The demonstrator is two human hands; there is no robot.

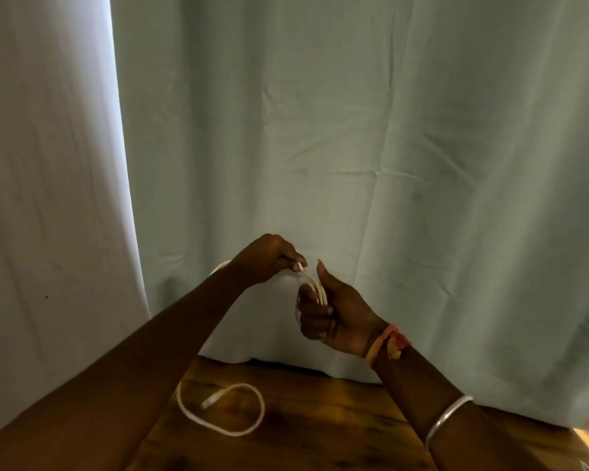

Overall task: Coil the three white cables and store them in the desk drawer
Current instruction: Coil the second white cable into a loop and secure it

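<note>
Left hand point(269, 260) and right hand point(334, 317) grip a part-coiled white cable point(315, 287); below their grip, a loose cable point(225, 413) lies uncoiled.

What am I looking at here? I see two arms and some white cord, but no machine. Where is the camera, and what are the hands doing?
There is no machine here. A person works with bare hands, and the single picture comes from a camera worn on their head, looking forward and down. The left hand pinches a white cable between its fingertips, while the right hand grips the cable's gathered loops in a fist, thumb up. It looks like coiling in progress. Below them, a second white cable lies in a loose loop on the wooden desk. Behind everything hangs a pale curtain. No third cable or drawer is in view.
</note>
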